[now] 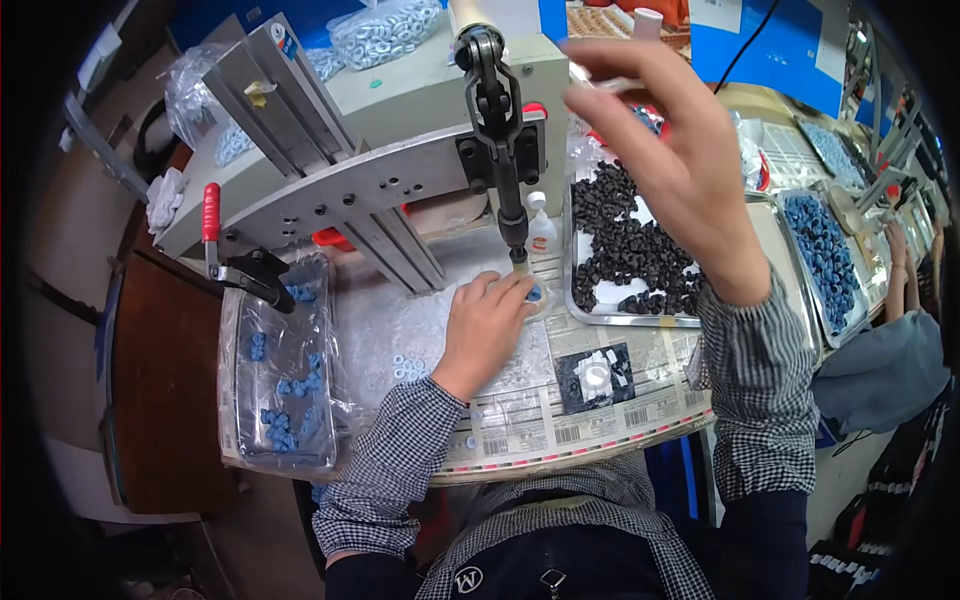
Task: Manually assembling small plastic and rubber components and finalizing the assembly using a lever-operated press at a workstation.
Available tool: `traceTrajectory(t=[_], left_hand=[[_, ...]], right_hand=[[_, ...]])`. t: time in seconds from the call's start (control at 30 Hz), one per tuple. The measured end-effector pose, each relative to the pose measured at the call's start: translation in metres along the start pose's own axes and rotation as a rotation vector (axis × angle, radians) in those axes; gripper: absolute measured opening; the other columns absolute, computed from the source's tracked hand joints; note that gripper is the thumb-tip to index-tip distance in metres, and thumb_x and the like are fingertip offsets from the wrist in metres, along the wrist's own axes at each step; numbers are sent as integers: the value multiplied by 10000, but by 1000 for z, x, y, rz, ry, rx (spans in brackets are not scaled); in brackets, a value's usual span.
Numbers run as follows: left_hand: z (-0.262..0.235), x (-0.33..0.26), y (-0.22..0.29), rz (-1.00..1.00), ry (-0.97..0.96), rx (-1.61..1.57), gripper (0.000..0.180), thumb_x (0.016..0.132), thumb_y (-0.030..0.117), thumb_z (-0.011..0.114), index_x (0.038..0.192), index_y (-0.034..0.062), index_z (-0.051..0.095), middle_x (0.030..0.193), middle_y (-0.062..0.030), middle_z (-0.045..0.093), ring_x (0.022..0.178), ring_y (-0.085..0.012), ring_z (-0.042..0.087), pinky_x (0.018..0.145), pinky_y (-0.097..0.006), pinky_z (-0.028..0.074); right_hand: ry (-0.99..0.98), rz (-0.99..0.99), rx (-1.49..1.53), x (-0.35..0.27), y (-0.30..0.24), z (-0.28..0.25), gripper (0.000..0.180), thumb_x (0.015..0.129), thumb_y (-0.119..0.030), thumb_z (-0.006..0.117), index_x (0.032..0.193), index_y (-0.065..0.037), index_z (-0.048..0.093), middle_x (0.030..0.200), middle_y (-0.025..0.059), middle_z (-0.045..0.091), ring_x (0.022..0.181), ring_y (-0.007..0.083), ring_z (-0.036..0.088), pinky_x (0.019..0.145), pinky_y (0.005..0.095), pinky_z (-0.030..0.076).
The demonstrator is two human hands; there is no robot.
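At the middle of the frame the left hand [487, 325] lies on the bench, fingers curled loosely around a small blue ring [535, 293] held right under the press rod [510, 215]. Up at the top right, the right hand [672, 150] is raised with fingers spread, pinching a thin lever [600, 82]. A tray of black rings [630, 245] sits just right of the rod.

Press ram [512, 215] and black-parts tray [600, 318] hem in, seemingly, the middle

Small blue ring part [535, 294] flat on the table beneath the press plunger [518, 240]
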State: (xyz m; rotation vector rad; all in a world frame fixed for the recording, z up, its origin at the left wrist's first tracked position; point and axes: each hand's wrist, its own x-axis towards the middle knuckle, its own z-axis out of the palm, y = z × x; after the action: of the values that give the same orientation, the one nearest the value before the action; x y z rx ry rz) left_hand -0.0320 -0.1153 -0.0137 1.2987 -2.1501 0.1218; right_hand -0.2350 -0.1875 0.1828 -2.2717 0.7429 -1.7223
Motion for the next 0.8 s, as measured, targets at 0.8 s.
traceTrajectory(t=[0.8], left_hand=[[-47, 10, 4, -421, -317, -383, 494, 879, 151, 724, 1322, 5, 563, 1210, -204, 676, 1144, -377, 623, 976, -459, 476]], right_hand=[[-117, -17, 347, -82, -50, -3, 306, 864, -176, 730, 1118, -14, 679, 1030, 116, 671, 1035, 270, 660, 970, 411, 495]])
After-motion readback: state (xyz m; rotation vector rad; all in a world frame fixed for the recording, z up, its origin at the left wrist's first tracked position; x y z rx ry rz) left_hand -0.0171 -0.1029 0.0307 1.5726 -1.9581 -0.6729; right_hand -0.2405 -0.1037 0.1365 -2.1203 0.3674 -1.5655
